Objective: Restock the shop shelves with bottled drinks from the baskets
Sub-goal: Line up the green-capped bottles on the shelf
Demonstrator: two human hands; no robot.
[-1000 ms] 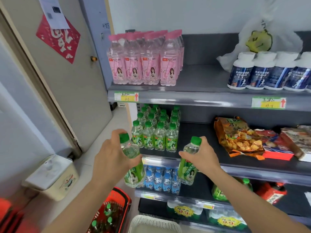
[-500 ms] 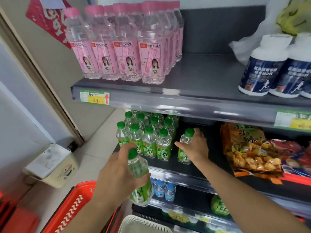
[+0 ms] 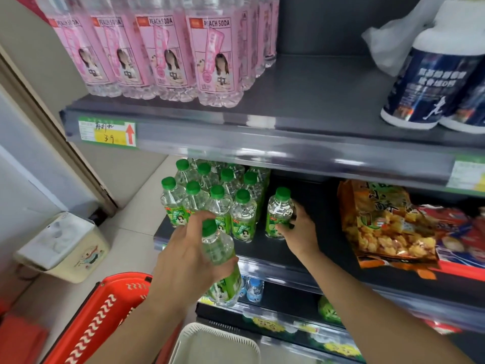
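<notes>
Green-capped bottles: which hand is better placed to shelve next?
Left, likely. The left hand grips a tilted bottle in front of the middle shelf; the right hand's upright bottle stands there beside the row.

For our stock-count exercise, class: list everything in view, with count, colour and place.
pink bottles: four in front, more behind; pink; top shelf, left
jars: two; white, dark blue labels; top shelf, right
plastic bag: one; white; behind the jars
price tags: two; green-yellow; top shelf edge
green-capped bottles: at least eight; middle shelf, left
lone bottle: one; green cap; right of that group
tilted bottle: one; green cap; before the shelves
snack bags: several; orange, red; middle shelf, right
small bottles: two seen; blue; lower shelf
red basket: one; floor, left
white basket: one; bottom centre
box: one; cream; floor, left
left hand: grips tilted bottle
right hand: holds lone bottle
</notes>
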